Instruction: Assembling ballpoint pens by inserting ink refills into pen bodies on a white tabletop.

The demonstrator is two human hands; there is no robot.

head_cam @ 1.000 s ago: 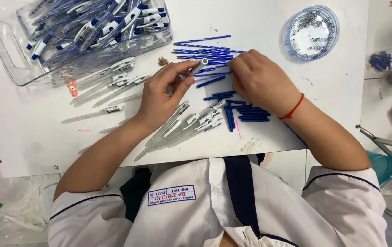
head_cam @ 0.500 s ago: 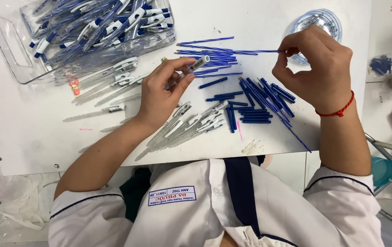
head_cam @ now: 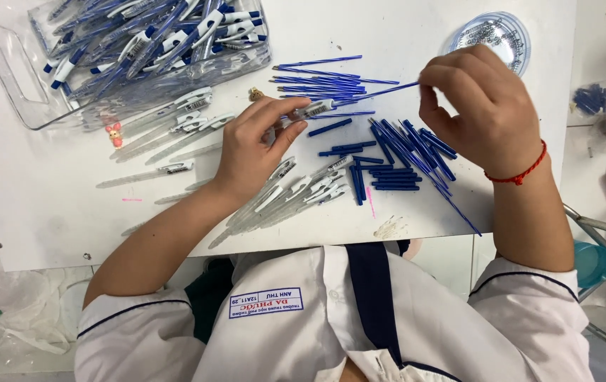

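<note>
White surface (head_cam: 416, 28) carries the whole job, with pen parts spread across it under the head camera. The left hand (head_cam: 250, 148) has its grip clamped on a clear pen barrel (head_cam: 310, 111), its open end pointing toward the other hand. The right hand (head_cam: 483, 106) pinches the far end of a thin blue refill (head_cam: 377, 93) between thumb and fingertips, the refill's tip right at the barrel's mouth. By the look of it the step in hand is threading the refill into the barrel; the next move calls for keeping the two in line and sliding the refill straight in, since a slight tilt would make it catch on the rim.

Just below the right grip lies a heap of loose blue refills and short blue pieces (head_cam: 402, 152); beyond the barrel sits another fan of refills (head_cam: 317, 79). Below the left grip lie empty clear barrels (head_cam: 296, 194). A clear plastic bin (head_cam: 13, 78) of finished pens stands well off past the left hand, and a round clear lid (head_cam: 494, 32) sits beyond the right. Nothing blocks the line between the hands.
</note>
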